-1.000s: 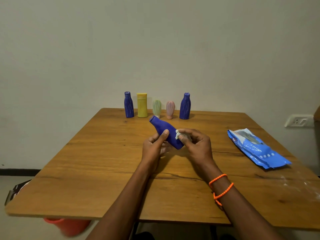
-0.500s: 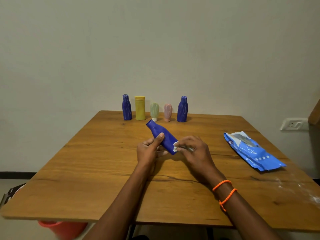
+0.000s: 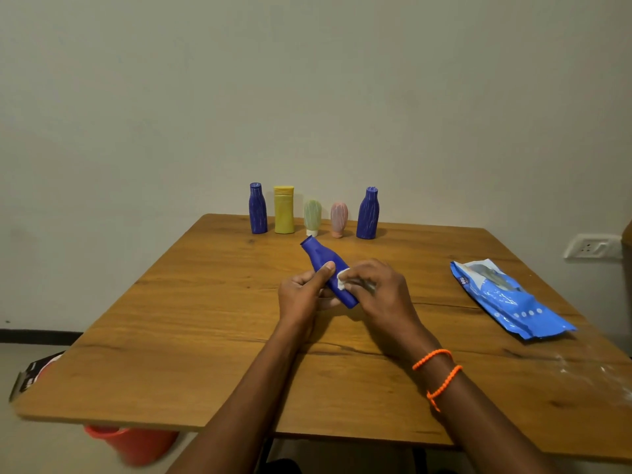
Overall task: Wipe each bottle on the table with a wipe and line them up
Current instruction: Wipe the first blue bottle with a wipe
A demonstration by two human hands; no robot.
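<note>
- The left hand (image 3: 301,295) grips the blue bottle (image 3: 327,271) around its lower body, with the thumb lying on top; the right hand (image 3: 379,295) pinches a small white wipe (image 3: 343,283) against the side of the bottle.
- The bottle is held above the middle of the table (image 3: 205,319), tilted, with its neck pointing away and to the left.
- To wipe well, the person should probably turn the bottle with the left hand while the wipe slides along the length, so no side is missed.
- The part under the left fingers is covered, so a change of grip seems necessary.
- Five bottles (image 3: 312,217) already stand in a row at the far edge; the place just beside the row looks suitable for this one.
</note>
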